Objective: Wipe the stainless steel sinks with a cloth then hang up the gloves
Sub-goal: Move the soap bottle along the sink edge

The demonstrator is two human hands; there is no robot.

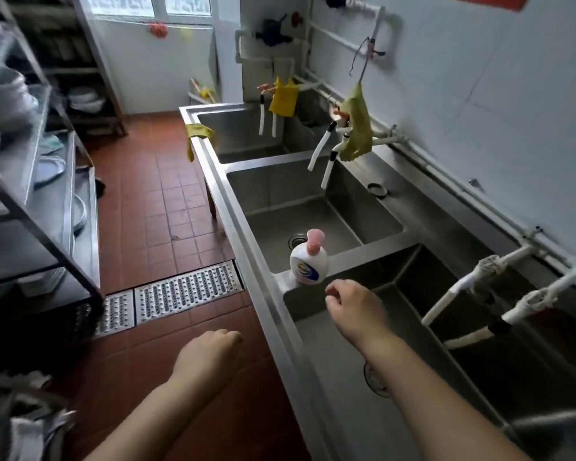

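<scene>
A row of stainless steel sinks [243,207] runs along the right wall. A yellow glove [197,136] is draped over the front rim of the far basin. A yellow cloth [284,98] hangs from the taps above that basin. A greenish cloth or glove [358,123] hangs from a cord over the middle basin. My right hand [353,306] hovers above the near basin, fingers loosely curled and holding nothing, just short of a white soap bottle [309,262] with a pink pump. My left hand [210,356] is over the red floor, fingers curled under, nothing visible in it.
White taps [459,292] reach over the near basin from the wall pipes. A metal shelf rack [37,201] with bowls and plates stands at the left. A steel floor drain grate [187,291] crosses the red tiled aisle. A black ring [378,190] lies on the sink's back ledge.
</scene>
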